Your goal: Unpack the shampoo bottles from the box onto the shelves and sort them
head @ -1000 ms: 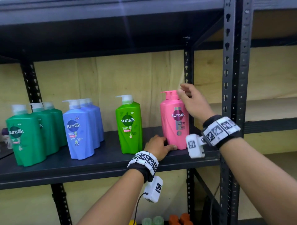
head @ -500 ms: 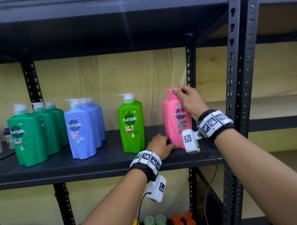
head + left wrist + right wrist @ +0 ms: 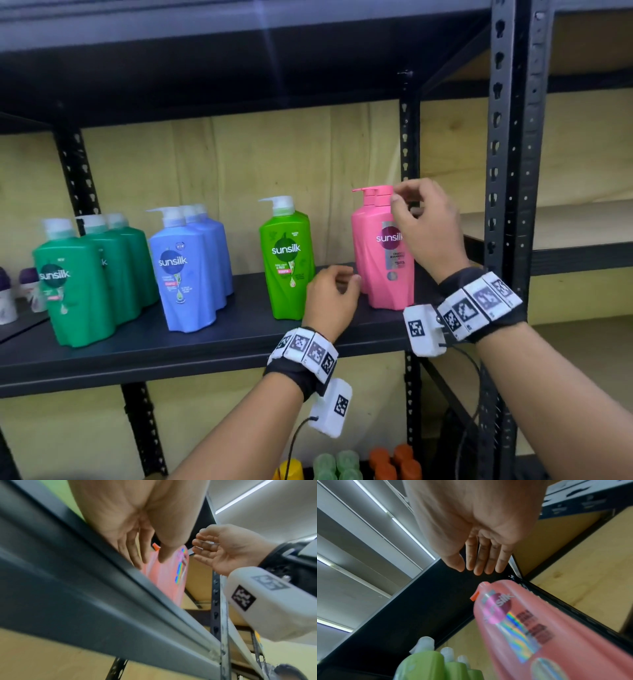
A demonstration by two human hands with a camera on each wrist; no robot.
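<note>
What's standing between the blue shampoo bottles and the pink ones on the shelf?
One light green bottle stands alone between the blue bottles and pink bottles, with bare shelf either side; head view.

Open shelf (image 3: pixel 212 329) gap between lime bottle (image 3: pixel 287 260), pink bottle (image 3: pixel 380 253).

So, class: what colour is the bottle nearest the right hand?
Pink bottle, clearest in the head view.

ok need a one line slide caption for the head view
Two bare hands, left and right, hover open beside pink plastic pump shampoo bottles standing on a black metal shelf with colour-grouped bottles.
</note>
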